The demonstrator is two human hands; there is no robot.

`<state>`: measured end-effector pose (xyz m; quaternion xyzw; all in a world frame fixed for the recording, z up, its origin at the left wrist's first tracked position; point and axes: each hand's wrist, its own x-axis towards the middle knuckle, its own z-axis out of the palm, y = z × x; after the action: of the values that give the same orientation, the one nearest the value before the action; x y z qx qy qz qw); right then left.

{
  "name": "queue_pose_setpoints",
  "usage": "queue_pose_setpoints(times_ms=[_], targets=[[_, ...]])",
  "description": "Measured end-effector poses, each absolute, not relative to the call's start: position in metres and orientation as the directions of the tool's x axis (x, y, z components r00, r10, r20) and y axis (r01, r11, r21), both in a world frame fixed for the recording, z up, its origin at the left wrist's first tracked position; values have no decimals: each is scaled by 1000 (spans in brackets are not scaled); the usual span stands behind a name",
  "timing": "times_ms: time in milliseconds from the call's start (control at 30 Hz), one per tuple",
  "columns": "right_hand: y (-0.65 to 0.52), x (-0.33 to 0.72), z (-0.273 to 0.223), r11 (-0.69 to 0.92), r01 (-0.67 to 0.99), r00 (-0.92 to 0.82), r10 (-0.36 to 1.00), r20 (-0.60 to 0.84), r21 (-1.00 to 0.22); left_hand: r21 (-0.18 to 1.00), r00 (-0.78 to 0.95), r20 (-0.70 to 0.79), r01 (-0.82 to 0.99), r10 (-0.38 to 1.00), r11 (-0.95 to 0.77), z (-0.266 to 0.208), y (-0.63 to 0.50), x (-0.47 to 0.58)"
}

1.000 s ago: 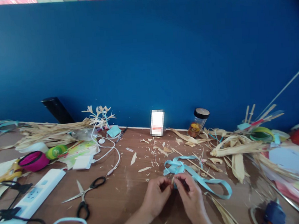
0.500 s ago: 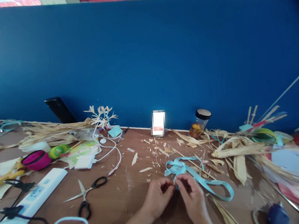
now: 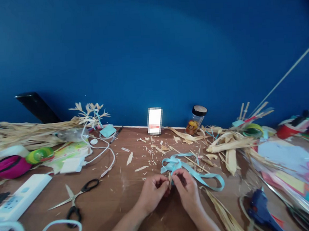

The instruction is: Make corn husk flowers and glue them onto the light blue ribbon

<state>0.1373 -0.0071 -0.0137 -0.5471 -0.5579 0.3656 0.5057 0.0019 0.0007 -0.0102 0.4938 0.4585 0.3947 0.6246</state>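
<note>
My left hand (image 3: 156, 192) and my right hand (image 3: 185, 188) meet low over the table, fingertips pinched close together. Between them shows a small pale piece of dried husk (image 3: 170, 179), with light blue ribbon at its side. Each hand is closed in a pinch; the exact grip is partly hidden by the fingers. A loose heap of light blue ribbon (image 3: 174, 163) lies just beyond, one loop curving out to the right. Small husk scraps (image 3: 141, 168) are scattered ahead of my hands. Open scissors (image 3: 73, 197) with black handles rest to the left.
A white power strip (image 3: 23, 198) and a white cable lie at left. A blue glue gun (image 3: 262, 206) sits at lower right. Dried husks (image 3: 229, 145) and a black-lidded jar (image 3: 196, 120) stand farther right. The blue wall (image 3: 150, 53) bounds the table's back.
The view has swung right and tilted down, bringing more of the glue gun into sight. My hands stay together, and the pale husk piece between them shows more plainly.
</note>
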Motion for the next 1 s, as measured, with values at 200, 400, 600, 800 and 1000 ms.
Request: queue_pose_setpoints(times_ms=[200, 400, 600, 800, 1000], targets=[[-6, 136, -17, 103, 167, 129, 984, 126, -980, 946, 238, -291, -72, 927, 316, -9, 3, 1], [-6, 136, -15, 108, 147, 121, 985, 126, -983, 941, 211, -307, -81, 928, 329, -9, 3, 0], [-7, 136, -11, 130, 151, 118, 982, 149, -980, 938, 195, -305, -108, 932, 330, -10, 4, -2], [-7, 136, -8, 137, 218, 140, 976, 169, -966, 958, 247, -256, -62, 935, 279, -8, 2, -1], [-6, 139, -14, 124, 230, 158, 974, 163, -965, 981, 215, -191, 11, 958, 193, -8, 3, 0]])
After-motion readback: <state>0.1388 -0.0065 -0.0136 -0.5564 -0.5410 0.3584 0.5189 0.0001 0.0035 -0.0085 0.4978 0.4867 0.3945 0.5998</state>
